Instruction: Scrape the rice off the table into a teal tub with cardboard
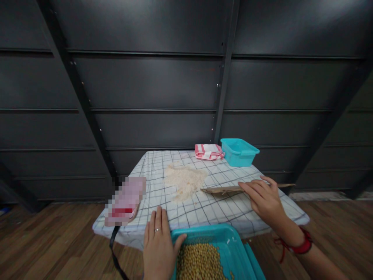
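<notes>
Left hand point(157, 243): fingers spread flat, thumb against the rim of the teal plastic tray point(233, 243) of tan beans point(199, 262). Right hand point(266, 198): closed around the flat brown cardboard strip point(224, 190), beside the white grain pile point(185, 181).

Table point(204, 210): grain pile point(185, 181) at centre. Behind it, the folded cloth point(209, 151), with the tub point(239, 152) just to its right. Cardboard strip point(224, 190) right of the pile, right hand point(264, 196) on it. Flat object point(126, 200) at the left edge. Tray point(233, 241) of beans point(199, 260) at the near edge, left hand point(159, 241) touching its left rim.
</notes>
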Motion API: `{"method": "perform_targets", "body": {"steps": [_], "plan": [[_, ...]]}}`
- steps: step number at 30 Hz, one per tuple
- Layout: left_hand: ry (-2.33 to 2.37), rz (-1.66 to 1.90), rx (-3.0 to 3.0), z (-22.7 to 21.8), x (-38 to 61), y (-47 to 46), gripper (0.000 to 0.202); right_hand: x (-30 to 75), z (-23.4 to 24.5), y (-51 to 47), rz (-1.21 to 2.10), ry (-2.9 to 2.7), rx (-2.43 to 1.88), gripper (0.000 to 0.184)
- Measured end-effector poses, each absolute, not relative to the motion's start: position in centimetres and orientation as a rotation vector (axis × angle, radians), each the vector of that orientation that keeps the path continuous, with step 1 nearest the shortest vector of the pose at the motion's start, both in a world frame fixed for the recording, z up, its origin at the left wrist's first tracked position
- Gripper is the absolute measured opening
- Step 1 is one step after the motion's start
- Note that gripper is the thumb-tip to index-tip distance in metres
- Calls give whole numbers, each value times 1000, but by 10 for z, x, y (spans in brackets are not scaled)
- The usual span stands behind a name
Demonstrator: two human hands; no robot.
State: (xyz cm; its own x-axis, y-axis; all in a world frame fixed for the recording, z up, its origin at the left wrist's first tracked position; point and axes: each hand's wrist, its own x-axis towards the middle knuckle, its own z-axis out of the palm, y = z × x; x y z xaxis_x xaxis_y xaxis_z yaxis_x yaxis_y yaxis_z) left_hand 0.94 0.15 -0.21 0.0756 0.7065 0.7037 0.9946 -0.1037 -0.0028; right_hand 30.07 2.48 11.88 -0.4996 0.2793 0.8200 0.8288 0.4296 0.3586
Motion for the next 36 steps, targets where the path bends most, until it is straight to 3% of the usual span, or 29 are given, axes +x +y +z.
{"method": "perform_targets", "body": {"steps": [28, 36], "plan": [[-1755, -728, -1913, 6, 9, -4, 71, 272, 129, 4, -967, -2087, -838, 36], [-1738, -691, -1896, 10, 9, -6, 69, 282, 132, -8, -799, -2168, -781, 31]]}}
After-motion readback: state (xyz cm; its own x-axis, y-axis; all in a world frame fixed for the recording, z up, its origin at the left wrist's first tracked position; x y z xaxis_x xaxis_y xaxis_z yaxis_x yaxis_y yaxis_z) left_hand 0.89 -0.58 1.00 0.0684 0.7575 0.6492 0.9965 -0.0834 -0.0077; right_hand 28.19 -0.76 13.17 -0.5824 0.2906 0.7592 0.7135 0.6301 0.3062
